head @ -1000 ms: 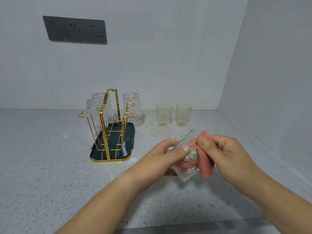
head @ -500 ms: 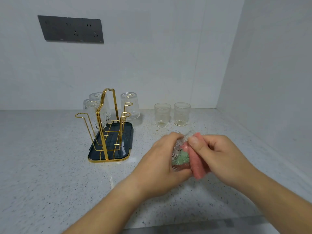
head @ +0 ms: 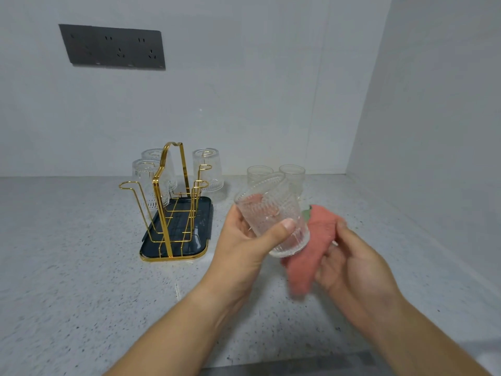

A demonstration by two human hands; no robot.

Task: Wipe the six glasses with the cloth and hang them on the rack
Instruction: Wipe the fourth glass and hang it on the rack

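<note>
My left hand [head: 244,245] grips a ribbed clear glass [head: 271,215], tilted with its mouth toward the upper left, above the counter. My right hand [head: 349,267] holds a pink cloth [head: 311,245] just right of the glass and partly behind it. A gold wire rack [head: 168,202] on a dark tray [head: 202,226] stands to the left. Three glasses hang upside down on its far pegs, at the back left [head: 151,156], the left [head: 143,172] and the back right [head: 207,169]. Two more glasses [head: 257,173] [head: 294,175] stand upright on the counter behind the held one.
A speckled grey counter [head: 67,267] runs to white walls at the back and right. A dark socket panel [head: 113,47] sits high on the back wall. The near pegs of the rack are bare.
My left hand has lifted and turned the glass away from the cloth. The cloth has come out of the glass and hangs from my right hand, which has dropped lower.
</note>
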